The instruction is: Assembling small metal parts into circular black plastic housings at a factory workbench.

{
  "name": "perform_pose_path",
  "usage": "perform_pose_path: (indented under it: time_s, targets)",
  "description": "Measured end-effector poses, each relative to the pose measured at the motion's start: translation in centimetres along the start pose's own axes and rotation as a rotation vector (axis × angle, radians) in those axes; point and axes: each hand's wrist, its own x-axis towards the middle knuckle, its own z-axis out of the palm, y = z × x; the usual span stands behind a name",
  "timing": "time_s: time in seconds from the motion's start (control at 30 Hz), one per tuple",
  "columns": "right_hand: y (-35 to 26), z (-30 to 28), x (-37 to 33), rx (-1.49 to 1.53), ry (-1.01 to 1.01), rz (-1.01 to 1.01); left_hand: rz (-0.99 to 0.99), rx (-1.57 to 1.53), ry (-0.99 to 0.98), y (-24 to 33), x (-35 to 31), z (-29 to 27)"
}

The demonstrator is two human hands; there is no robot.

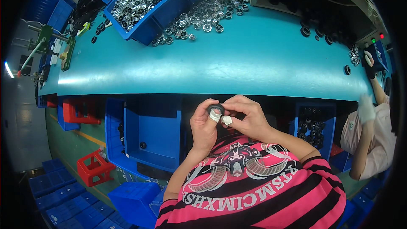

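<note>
Just in front of my chest, close to the table's near edge, both hands hold a small black wheel (215, 107). The fingers and thumb of my left hand (203, 128) are closed around its left side. My right hand (251, 118) pinches it from the right. White tape wraps both thumbs. The middle of the wheel is partly hidden behind the taped left thumb. Beyond my hands, a heap of shiny see-through hubs (207, 28) lies on the turquoise table (195, 72).
A blue bin (154, 34) full of shiny hubs stands at the back. Loose black rings (305, 31) lie at the far right. Below the table are a blue crate (157, 133) and a crate of black wheels (311, 129). A co-worker's gloved hand (366, 108) is at the right.
</note>
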Motion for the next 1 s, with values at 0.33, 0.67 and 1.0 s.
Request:
perform_pose_path:
  time_s: [0.33, 0.67, 1.0]
  targets:
    - [0.0, 0.3, 0.5, -0.203, 0.076, -0.099, 0.250, 0.360, 0.122, -1.2, 0.4, 0.8]
    - [0.1, -0.8, 1.0, -0.011, 0.022, 0.130, -0.033, 0.066, 0.018, -0.2, 0.3, 1.2]
    - [-0.1, -0.3, 0.7, -0.062, 0.010, 0.039, 0.005, 0.142, 0.079, -0.5, 0.4, 0.2]
